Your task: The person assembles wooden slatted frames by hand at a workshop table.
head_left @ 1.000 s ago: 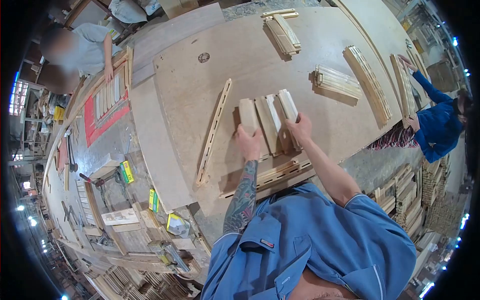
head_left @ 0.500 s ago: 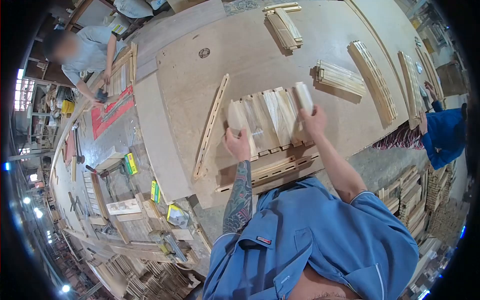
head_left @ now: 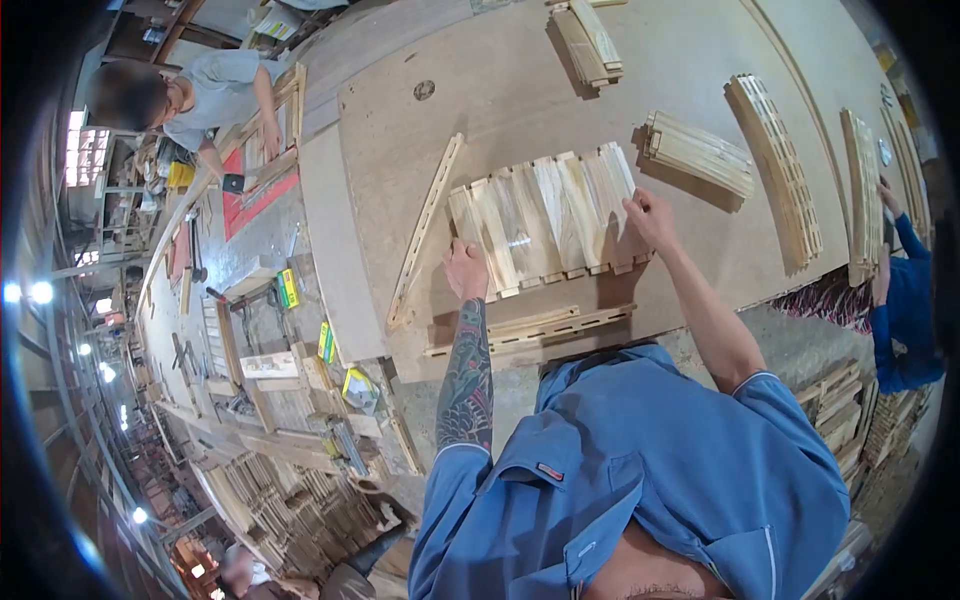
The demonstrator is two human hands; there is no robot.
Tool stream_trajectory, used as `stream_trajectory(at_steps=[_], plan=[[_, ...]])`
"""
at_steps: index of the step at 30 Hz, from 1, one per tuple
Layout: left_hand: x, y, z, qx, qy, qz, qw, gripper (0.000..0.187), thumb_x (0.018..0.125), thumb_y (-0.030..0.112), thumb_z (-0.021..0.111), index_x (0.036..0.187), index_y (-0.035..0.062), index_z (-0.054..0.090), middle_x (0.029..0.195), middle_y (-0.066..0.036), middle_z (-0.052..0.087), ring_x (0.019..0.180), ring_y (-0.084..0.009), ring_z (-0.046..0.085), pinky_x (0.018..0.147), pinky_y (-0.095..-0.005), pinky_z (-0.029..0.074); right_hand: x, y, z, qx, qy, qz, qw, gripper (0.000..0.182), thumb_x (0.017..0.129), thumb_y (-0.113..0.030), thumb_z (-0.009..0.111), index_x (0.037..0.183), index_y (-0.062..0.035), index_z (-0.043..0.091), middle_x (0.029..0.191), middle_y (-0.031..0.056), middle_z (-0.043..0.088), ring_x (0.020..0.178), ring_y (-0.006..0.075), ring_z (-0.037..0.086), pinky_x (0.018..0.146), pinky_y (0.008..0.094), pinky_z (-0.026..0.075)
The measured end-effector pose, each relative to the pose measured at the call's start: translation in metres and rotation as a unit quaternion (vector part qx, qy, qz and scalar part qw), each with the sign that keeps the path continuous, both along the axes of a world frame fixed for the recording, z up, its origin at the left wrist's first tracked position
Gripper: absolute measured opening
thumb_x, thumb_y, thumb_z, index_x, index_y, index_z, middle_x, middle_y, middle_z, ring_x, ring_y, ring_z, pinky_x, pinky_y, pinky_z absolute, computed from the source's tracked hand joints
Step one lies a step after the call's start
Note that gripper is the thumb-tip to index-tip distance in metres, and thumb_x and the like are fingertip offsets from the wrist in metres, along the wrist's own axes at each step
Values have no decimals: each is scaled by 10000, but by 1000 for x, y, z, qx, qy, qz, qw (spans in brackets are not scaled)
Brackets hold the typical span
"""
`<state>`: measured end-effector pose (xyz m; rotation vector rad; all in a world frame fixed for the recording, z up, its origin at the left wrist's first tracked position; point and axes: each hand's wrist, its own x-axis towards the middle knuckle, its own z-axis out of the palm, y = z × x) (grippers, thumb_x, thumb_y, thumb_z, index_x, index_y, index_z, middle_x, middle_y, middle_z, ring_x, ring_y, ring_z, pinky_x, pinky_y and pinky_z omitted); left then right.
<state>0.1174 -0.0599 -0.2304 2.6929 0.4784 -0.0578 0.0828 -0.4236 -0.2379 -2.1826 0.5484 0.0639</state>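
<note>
Row of wooden slats (head_left: 545, 220) laid side by side on worktop (head_left: 500, 100), left hand (head_left: 466, 270) grip clenched on left end slat, right hand (head_left: 650, 218) grip grasping right end slat, slotted rail (head_left: 428, 232) just beside.

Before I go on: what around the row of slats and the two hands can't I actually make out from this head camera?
- Head view: left hand and right hand cover the ends of the slat row; their grip is hidden.
- Slots in the notched rail: too small to count.
- Lower slat ends: joint with anything beneath unclear.
- Far stack: cut by the top edge.
</note>
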Motion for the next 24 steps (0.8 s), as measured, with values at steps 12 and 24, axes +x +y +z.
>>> stream_trajectory(at_steps=[12,24], plan=[[3,13,9,-124,59,-13,990,442,830,212,675,1250,84,631,1050,-197,621,987,-392,609,892,-464,487,-8,-39,6,37,5,81,996,326,879,-321,661,1063,-58,719,955,179,687,870,320,653,796,406,509],[95,-79,26,59,-43,-231,970,491,911,267,574,1393,183,531,1322,-230,468,1215,-418,455,990,-531,407,-120,-18,35,131,-28,-81,988,441,906,-252,679,1280,-25,624,1214,154,671,1018,237,651,891,356,515]])
